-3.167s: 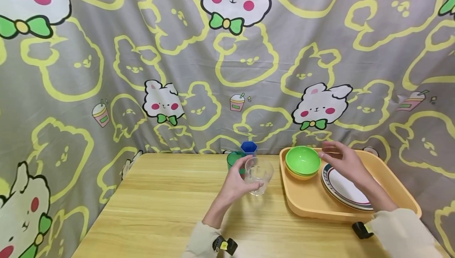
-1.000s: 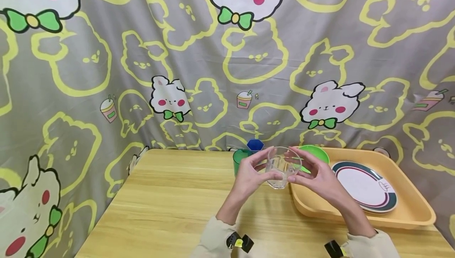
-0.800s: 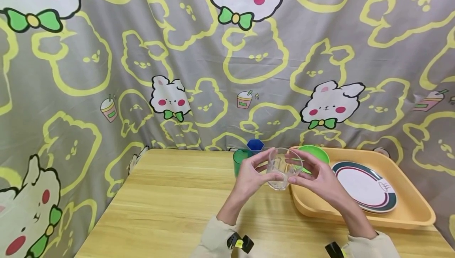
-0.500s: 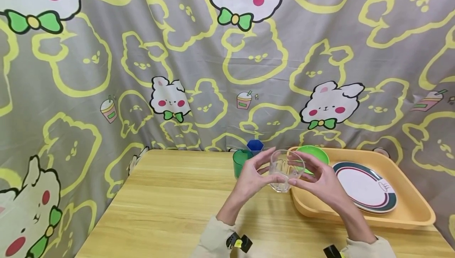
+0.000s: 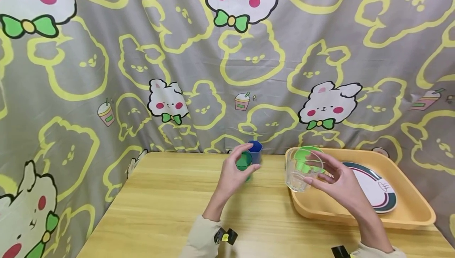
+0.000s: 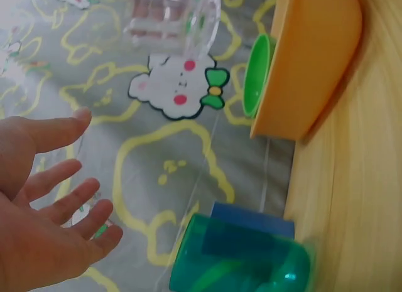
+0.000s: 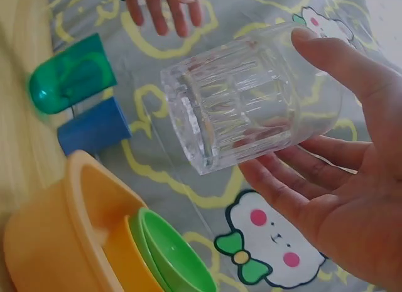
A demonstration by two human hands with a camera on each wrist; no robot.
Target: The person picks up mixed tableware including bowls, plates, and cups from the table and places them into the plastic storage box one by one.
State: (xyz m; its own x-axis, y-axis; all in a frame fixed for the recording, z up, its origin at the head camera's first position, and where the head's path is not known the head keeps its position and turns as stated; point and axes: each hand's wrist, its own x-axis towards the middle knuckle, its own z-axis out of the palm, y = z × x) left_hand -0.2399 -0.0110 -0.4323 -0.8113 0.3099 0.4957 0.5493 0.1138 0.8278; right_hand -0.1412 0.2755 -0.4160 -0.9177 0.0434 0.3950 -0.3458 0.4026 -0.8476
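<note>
My right hand (image 5: 343, 187) grips a clear, faceted drinking cup (image 5: 296, 177) between thumb and fingers, raised near the tray's left end. The right wrist view shows the clear cup (image 7: 232, 110) tipped in that camera's frame, with the thumb on one side and the fingers on the other. My left hand (image 5: 229, 177) is beside a green cup (image 5: 243, 162), thumb and fingers spread. In the left wrist view, a gap separates the left hand (image 6: 53, 204) from the green cup (image 6: 239, 260). Close behind the green cup stands a blue hexagonal cup (image 5: 257, 155).
An orange tray (image 5: 327, 213) sits at the table's right. In it are a green bowl (image 7: 179, 257) stacked on a yellow-orange bowl (image 7: 125, 257), and plates (image 5: 378, 194) with a dark green rim. A patterned curtain (image 5: 199, 64) hangs behind the wooden table (image 5: 160, 210).
Both hands held the clear cup half a second ago. Since then my left hand has let go and moved left to the green cup. The right hand has carried the clear cup rightward.
</note>
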